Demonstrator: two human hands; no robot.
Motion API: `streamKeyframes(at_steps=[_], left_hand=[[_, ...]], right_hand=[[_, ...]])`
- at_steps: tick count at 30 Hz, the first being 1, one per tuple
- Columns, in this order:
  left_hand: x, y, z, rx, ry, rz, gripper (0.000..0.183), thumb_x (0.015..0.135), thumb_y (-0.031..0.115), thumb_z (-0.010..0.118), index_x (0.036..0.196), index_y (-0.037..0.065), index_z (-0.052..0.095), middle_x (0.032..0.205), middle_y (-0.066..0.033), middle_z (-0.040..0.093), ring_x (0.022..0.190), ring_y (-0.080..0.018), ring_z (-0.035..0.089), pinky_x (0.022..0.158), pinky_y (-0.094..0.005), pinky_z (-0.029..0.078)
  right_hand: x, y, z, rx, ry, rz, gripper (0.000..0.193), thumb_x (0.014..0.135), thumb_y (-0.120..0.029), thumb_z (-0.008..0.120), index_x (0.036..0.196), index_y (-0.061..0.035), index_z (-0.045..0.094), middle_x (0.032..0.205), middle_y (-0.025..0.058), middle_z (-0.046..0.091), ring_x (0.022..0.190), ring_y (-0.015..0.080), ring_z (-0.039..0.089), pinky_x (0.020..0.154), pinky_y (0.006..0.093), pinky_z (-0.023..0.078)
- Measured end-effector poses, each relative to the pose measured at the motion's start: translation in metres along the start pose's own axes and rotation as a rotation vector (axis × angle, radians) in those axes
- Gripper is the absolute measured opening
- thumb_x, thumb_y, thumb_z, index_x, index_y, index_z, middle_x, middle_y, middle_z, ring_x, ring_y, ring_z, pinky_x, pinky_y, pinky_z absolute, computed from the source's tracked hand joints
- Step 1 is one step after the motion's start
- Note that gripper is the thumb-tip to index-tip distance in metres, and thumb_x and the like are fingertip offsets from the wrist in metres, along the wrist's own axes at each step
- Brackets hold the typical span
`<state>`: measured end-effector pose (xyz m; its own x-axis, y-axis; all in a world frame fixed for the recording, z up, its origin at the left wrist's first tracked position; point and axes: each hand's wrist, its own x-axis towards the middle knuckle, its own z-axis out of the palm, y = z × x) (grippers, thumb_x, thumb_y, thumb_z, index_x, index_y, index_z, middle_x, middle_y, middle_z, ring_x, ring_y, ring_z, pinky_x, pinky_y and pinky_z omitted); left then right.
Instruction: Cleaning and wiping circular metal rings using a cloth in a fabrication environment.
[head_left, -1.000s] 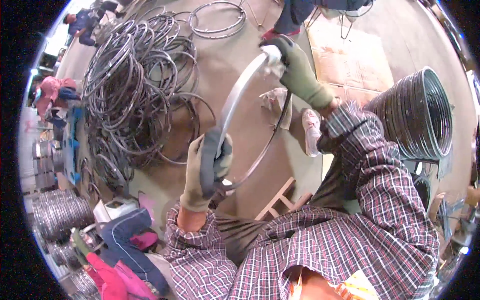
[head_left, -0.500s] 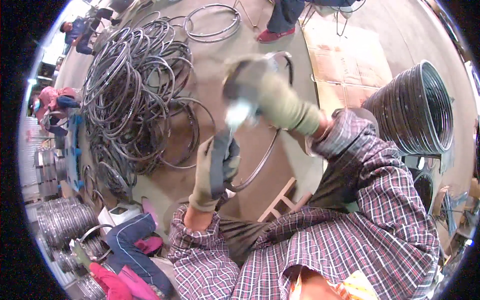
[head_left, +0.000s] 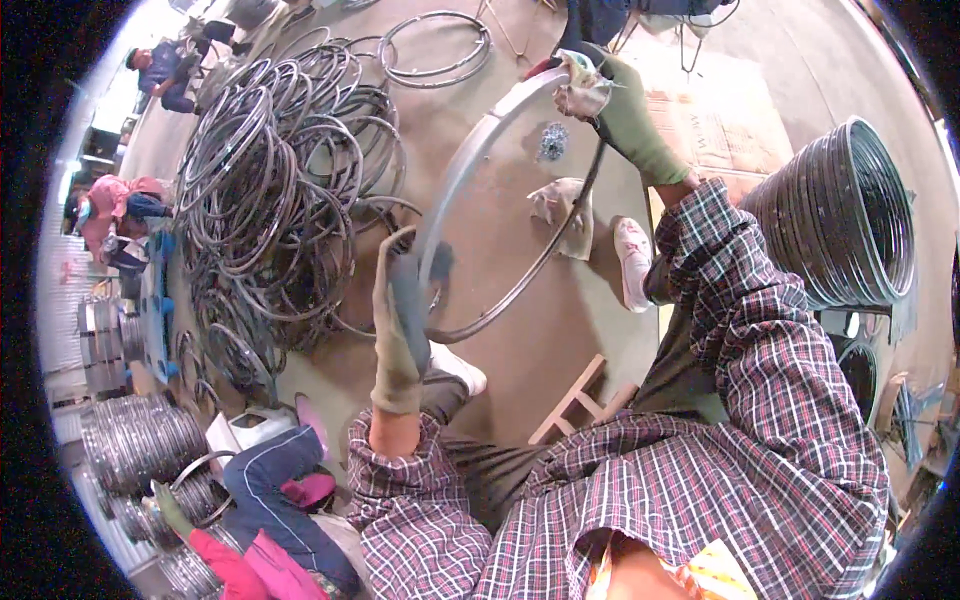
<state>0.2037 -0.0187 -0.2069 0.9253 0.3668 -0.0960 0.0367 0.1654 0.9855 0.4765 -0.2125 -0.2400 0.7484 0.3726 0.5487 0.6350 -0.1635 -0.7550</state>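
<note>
A metal wheel rim [head_left: 468, 155] is held up in front of me, its far side tilted toward the upper right. My left hand [head_left: 398, 325], in a green-and-grey work glove, grips the rim's left side between thumb and fingers; the fingertips are smeared. At the rim's far right part, my gloved right hand [head_left: 632, 125] is closed on a crumpled, stained cloth [head_left: 584, 90] pressed against the metal. Below the rim, on the floor, lie a shiny grey tangled clump [head_left: 552, 142] and another pale cloth [head_left: 566, 212].
A large heap of rims [head_left: 270, 190] covers the floor at left, with two rims [head_left: 436, 50] beyond it. Stacked rims [head_left: 835, 215] stand at right near flattened cardboard [head_left: 715, 120]. A wooden frame [head_left: 580, 400] lies near my legs. A co-worker [head_left: 275, 500] sits at lower left.
My right hand has moved from beside my left hand to the rim's far right part, taking the cloth with it. The rim now shows more fully, and my left hand has shifted slightly left.
</note>
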Motion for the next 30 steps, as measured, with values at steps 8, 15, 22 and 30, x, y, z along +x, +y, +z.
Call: streamKeyframes(at_steps=[8,15,22,30], left_hand=[[0.010,0.016,0.006,0.227,-0.169,-0.013,0.029,0.100,0.023,0.049,0.116,0.001,0.059,0.082,0.0007,0.059,0.067,-0.0027,0.047,0.060,-0.0185,0.040],[-0.010,0.011,0.019,0.258,-0.109,-0.053,0.022,0.099,0.023,0.050,0.098,0.003,0.059,0.068,0.0065,0.048,0.054,0.0011,0.037,0.045,-0.0168,0.028],[-0.002,0.006,0.020,0.150,-0.036,-0.156,0.024,0.099,0.024,0.050,0.090,0.005,0.059,0.065,0.0069,0.045,0.052,0.0008,0.036,0.044,-0.0177,0.025],[-0.016,0.010,0.001,-0.066,-0.062,-0.151,0.035,0.099,0.036,0.049,0.098,0.003,0.060,0.058,0.0053,0.041,0.045,-0.0019,0.029,0.040,-0.0204,0.018]], right_hand=[[-0.014,-0.052,0.034,-0.298,-0.026,-0.278,0.028,0.072,-0.015,0.071,0.095,-0.0026,0.061,0.085,0.0105,0.058,0.081,0.0277,0.060,0.076,0.0366,0.049],[-0.043,-0.072,0.040,-0.274,-0.303,-0.488,0.033,0.070,-0.021,0.071,0.100,-0.0110,0.064,0.094,0.0072,0.063,0.094,0.0263,0.061,0.088,0.0412,0.048],[-0.051,-0.066,0.057,-0.267,-0.204,-0.408,0.046,0.065,-0.019,0.071,0.109,-0.0092,0.062,0.104,0.0112,0.063,0.093,0.0271,0.062,0.085,0.0390,0.049],[-0.019,-0.010,-0.006,0.403,-0.240,0.125,0.017,0.084,-0.009,0.063,0.099,-0.0024,0.064,0.086,0.0054,0.064,0.080,0.0116,0.060,0.071,0.0285,0.051]])
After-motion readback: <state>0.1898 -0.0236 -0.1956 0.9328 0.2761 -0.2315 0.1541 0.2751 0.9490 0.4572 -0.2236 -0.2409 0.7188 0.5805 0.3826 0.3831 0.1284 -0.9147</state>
